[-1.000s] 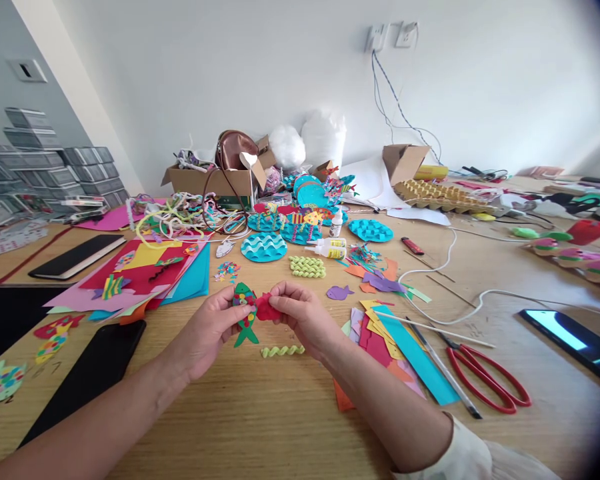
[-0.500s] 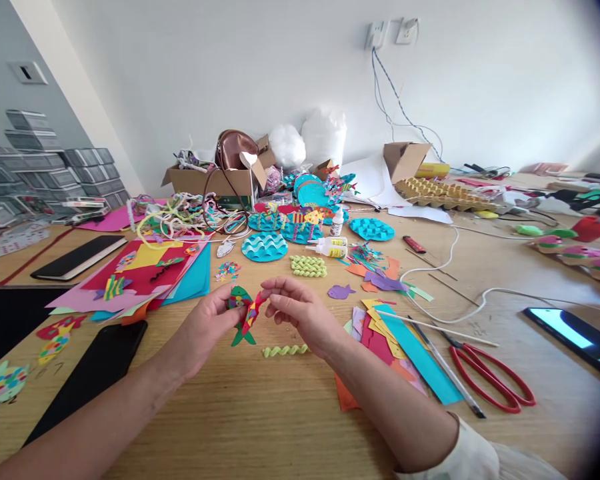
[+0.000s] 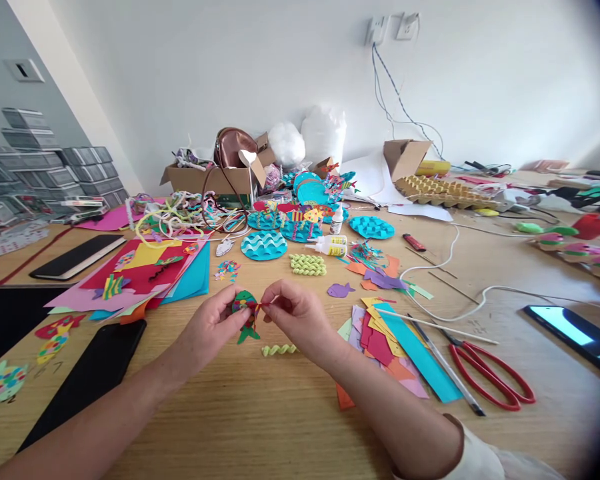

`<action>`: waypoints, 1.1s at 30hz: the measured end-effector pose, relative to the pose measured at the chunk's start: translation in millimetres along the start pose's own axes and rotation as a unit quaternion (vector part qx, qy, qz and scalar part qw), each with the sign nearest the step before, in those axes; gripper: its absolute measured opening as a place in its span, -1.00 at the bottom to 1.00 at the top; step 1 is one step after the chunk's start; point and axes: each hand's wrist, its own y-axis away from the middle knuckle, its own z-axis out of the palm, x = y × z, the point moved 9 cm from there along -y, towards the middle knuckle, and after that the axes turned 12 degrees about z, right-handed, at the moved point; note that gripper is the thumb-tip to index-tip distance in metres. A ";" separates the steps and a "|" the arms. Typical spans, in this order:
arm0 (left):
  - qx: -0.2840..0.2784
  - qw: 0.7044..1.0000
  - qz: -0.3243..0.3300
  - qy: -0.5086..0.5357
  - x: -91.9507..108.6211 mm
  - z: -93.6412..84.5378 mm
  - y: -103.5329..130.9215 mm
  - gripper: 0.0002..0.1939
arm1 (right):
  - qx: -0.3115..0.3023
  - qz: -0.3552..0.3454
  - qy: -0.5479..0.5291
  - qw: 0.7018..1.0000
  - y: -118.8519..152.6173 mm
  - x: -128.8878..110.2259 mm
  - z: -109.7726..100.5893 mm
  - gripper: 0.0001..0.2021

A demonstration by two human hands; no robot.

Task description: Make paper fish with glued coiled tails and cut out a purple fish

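Note:
Between thumb and fingers, my left hand (image 3: 215,328) pinches a green paper fish (image 3: 243,300) with coloured spots, its tail hanging down. A red and yellow paper piece (image 3: 257,308) is beside the fish, and my right hand (image 3: 300,318) pinches its right end with thumb and forefinger. Part of that piece is hidden by the fingers. Under my right hand lies a wavy light green strip (image 3: 276,350). Further back are a stack of green wavy strips (image 3: 307,265) and a pile of small coloured paper bits (image 3: 227,269).
Red-handled scissors (image 3: 490,373), a blue paper strip (image 3: 420,353) and paper scraps lie at the right. Glue bottles (image 3: 330,245) and blue discs (image 3: 264,245) stand behind. A black phone (image 3: 87,380) and coloured sheets (image 3: 145,273) are at the left.
My right hand has closed its fingers on the red and yellow piece, which has turned and shows less. The green fish has shifted slightly right and down.

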 end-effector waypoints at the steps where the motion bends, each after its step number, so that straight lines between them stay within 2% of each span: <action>1: -0.008 1.000 0.007 -0.006 2.1 0.4 0.3 -0.89 | 0.007 -0.016 0.021 1.000 1.3 -3.7 -0.7 -0.86; 3: -0.011 0.999 0.020 -0.026 5.3 -1.2 -0.1 -0.88 | 0.024 -0.061 0.069 0.995 5.2 -14.4 -1.9 -0.84; 7: 0.020 0.998 0.019 -0.056 1.3 -8.1 -2.9 -0.91 | 0.038 -0.135 0.134 0.981 12.8 -30.0 -0.4 -0.82; 16: 0.056 0.998 -0.028 0.002 -9.7 -11.6 -3.0 -0.87 | 0.021 -0.199 0.180 0.963 20.5 -38.4 4.8 -0.81; 19: 0.069 0.997 -0.031 0.014 -9.0 -12.7 -2.3 -0.87 | 0.020 -0.204 0.184 0.961 21.6 -38.3 5.5 -0.81; 25: 0.042 0.998 -0.001 -0.046 -1.6 -10.4 -2.0 -0.89 | 0.039 -0.145 0.176 0.973 16.2 -29.8 1.4 -0.86; 29: 0.044 0.997 0.014 -0.055 2.3 -10.6 -3.4 -0.89 | 0.034 -0.170 0.186 0.967 18.0 -33.9 2.8 -0.87; 33: 0.056 0.998 -0.017 -0.007 -6.1 -9.8 -3.6 -0.87 | 0.035 -0.190 0.194 0.962 19.2 -35.4 3.1 -0.83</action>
